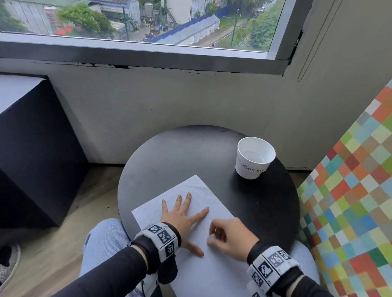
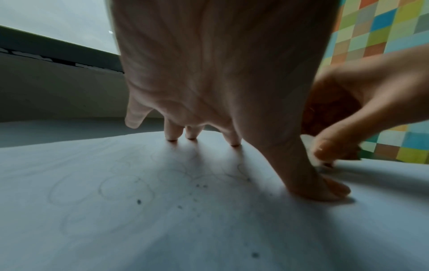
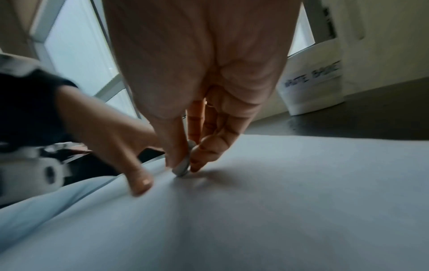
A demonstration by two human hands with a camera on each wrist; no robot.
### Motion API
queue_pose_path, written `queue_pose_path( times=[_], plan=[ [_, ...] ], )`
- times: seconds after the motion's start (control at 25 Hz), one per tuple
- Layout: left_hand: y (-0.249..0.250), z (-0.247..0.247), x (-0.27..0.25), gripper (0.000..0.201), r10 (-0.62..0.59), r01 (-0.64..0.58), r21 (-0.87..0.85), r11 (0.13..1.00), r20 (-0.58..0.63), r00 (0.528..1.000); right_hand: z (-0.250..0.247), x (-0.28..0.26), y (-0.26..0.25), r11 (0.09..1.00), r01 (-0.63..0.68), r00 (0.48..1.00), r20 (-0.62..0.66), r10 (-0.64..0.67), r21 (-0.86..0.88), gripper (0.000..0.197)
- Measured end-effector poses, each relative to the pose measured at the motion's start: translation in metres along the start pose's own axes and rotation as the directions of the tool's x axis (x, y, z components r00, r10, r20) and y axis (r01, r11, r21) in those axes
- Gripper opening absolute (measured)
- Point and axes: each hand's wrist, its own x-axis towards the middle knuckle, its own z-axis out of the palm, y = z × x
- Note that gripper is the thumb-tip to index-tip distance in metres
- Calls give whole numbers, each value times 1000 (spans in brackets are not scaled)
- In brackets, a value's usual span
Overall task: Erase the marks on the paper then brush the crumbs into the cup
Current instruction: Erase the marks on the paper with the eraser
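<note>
Room: a seat by a window (image 1: 133,7) that looks down on roofs and trees, with a pale wall below the sill and a checked panel of many colours (image 1: 367,204) on the right.
Surface: a round black surface (image 1: 189,152) over the person's knees in light jeans (image 1: 103,243).
Paper: a white sheet (image 1: 214,280) lies slantwise on the surface, its near end running off the edge toward the lap.
Marks: faint pencil loops (image 2: 125,187) show on the sheet under the left palm — small dark crumbs (image 2: 139,201) lie scattered among them.
Eraser: a small white eraser (image 3: 183,165) stands on its edge against the paper, just beside the left thumb.
Right hand: the right hand (image 1: 231,240) has its fingers (image 3: 204,155) curled, thumb and forefinger pinching the eraser.
Left hand: the left hand (image 1: 179,219) lies on the paper with fingers (image 2: 171,132) straight and spread, tips pressed down.
Cup: a white paper cup (image 1: 253,158) stands upright at the far right of the surface — well apart from the paper, with handwriting on its side.
Beyond: a black box (image 1: 18,152) stands on the wooden floor to the left, and a grey shoe (image 1: 1,272) shows at the bottom left.
</note>
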Motion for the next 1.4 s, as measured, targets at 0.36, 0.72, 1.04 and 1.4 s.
queue_pose_path(
  times=[0.36,0.72,1.04,1.4],
  plan=[
    [3,-6,-2,122,-21,21,35,999,23,1000,-2,3,-3,998,37,998,43,-35,-51,9],
    [4,-8,-3,124,-23,23,28,999,9,1000,-11,10,-4,999,16,1000,-8,-16,-42,10],
    [3,-8,-3,128,-21,21,10,1000,12,1000,-11,17,-4,999,0,998,-70,-2,-40,8],
    [2,-6,-5,129,-14,14,-3,1000,7,1000,-10,20,-13,986,108,992,72,-100,-126,9]
  ],
)
